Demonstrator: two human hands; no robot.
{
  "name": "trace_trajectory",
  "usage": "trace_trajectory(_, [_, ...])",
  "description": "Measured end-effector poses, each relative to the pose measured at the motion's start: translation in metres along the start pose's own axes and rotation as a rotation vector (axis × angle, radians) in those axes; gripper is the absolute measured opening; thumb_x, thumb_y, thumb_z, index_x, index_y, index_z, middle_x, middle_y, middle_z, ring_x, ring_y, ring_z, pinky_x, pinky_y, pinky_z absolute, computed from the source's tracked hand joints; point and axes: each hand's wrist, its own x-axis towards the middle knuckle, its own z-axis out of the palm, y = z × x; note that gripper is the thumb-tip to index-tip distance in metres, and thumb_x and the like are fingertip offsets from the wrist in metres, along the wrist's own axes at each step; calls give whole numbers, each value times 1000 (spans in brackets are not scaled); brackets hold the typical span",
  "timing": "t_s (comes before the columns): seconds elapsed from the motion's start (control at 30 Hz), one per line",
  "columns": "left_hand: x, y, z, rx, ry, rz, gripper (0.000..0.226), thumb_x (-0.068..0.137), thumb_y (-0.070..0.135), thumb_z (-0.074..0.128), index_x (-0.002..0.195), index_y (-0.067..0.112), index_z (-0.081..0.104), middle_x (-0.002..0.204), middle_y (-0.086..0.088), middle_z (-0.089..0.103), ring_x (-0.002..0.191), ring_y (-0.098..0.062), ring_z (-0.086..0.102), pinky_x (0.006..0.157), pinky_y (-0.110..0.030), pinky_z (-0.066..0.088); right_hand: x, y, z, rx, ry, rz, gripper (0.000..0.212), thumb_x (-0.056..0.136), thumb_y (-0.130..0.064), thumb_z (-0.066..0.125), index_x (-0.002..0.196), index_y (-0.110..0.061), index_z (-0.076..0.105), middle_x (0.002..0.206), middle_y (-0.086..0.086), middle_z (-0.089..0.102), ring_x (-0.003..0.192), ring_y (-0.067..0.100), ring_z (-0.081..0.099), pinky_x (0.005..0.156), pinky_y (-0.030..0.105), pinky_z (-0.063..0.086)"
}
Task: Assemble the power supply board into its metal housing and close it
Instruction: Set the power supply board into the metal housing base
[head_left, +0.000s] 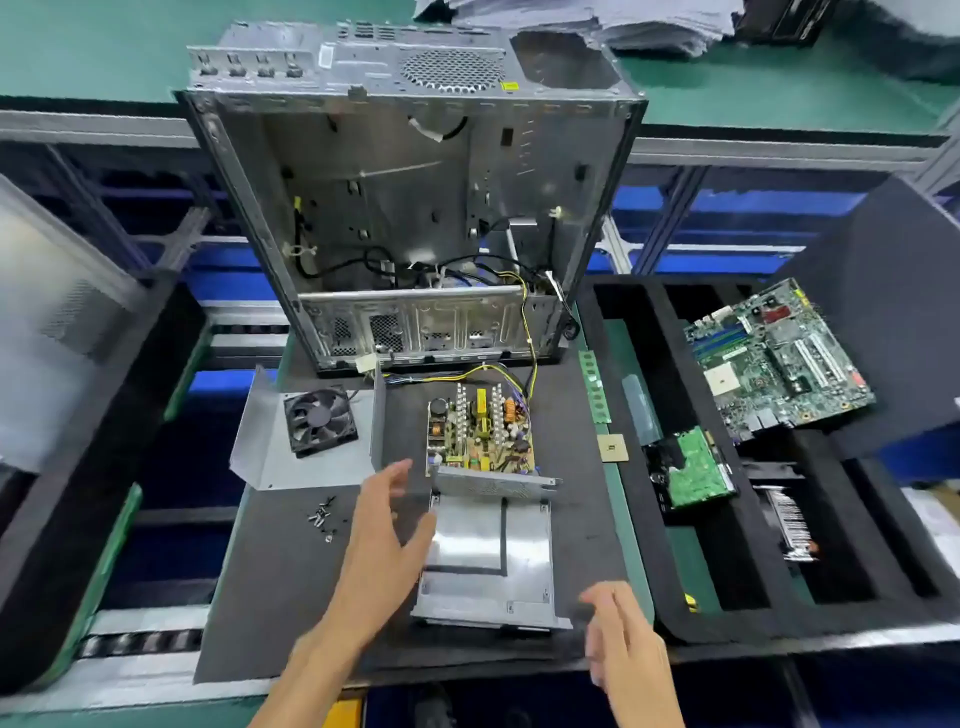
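Observation:
The power supply board (478, 431), crowded with heatsinks and coils, lies on the dark mat, its wires running into the open computer case (415, 218) behind it. In front of it sits the metal housing base (488, 556), a shallow open tray with an upright perforated back wall. The housing cover (306, 441), bent sheet metal, lies to the left with a black fan (319, 421) on it. My left hand (387, 535) hovers with spread fingers at the tray's left edge. My right hand (623, 634) is open near its front right corner. Both hold nothing.
Several loose screws (322, 517) lie left of my left hand. A black foam tray (779, 519) at the right holds a motherboard (779, 358), a hard drive (691, 467) and a heatsink. A RAM stick (595, 387) and a CPU (612, 448) lie on the mat's right edge.

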Motion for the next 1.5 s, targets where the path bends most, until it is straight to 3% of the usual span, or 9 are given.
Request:
trace_trajectory(0.17, [25,6,11,75,-121,56,46,94,27,68,132,43,48,127,28,51,118,9,52,96,-18,41,-7,-10,14,-80,-316,24,8,101,-31,60,96,-33,66,52,12,58,44,14,55,51,21,44])
trace_trajectory(0.33, [30,4,4,153,-42,64,29,88,38,74,105,47,52,100,20,59,96,2,58,75,-16,46,-4,-9,18,-61,-222,75,19,90,-26,79,87,-10,67,60,16,67,56,18,64,57,33,57])
trace_trajectory(0.5, [27,-5,-17,287,-124,60,30,86,42,73,82,31,45,77,10,56,63,-10,48,56,-26,40,3,-17,10,-17,-119,17,17,83,-47,74,78,-32,67,68,8,73,61,22,70,62,24,57])
trace_trajectory(0.7, [3,-9,-31,351,-399,-3,17,83,32,66,82,34,49,76,13,62,62,-4,51,60,-23,46,22,-25,8,-36,-86,-73,6,98,-34,66,96,-39,65,78,-3,68,66,16,70,61,17,51])
trace_trajectory(0.9, [-17,-10,-35,359,-424,-78,32,88,35,71,74,29,43,64,18,55,57,-2,44,59,-16,41,54,-35,28,-137,-166,-151,40,100,-30,66,136,-41,51,86,3,55,59,5,49,57,18,44])
trace_trajectory(1.13, [-24,-5,-26,321,-407,-148,34,86,39,73,74,22,46,66,6,57,57,-2,47,59,-19,43,82,-42,37,-190,-151,-235,44,103,-25,60,141,-44,50,81,-6,50,58,6,45,55,14,39])
trace_trajectory(1.23, [-18,-1,-31,311,-469,-204,46,81,64,66,73,22,50,66,6,60,59,-3,52,63,-22,47,86,-44,35,-248,-128,-267,37,102,-26,61,132,-46,54,90,-5,54,70,6,53,63,15,44])
trace_trajectory(1.33, [-1,6,-38,282,-388,-242,60,76,81,53,72,22,56,73,-1,70,67,-14,66,73,-33,56,88,-49,34,-301,-109,-263,21,100,-37,61,114,-51,55,97,-11,55,86,3,58,70,18,48])
trace_trajectory(1.5, [48,25,-28,217,-50,-162,27,95,53,55,82,29,55,74,6,65,70,-3,61,66,-30,49,113,-68,29,-267,-27,-218,25,97,-55,54,116,-40,58,110,-8,57,94,1,59,75,18,46])
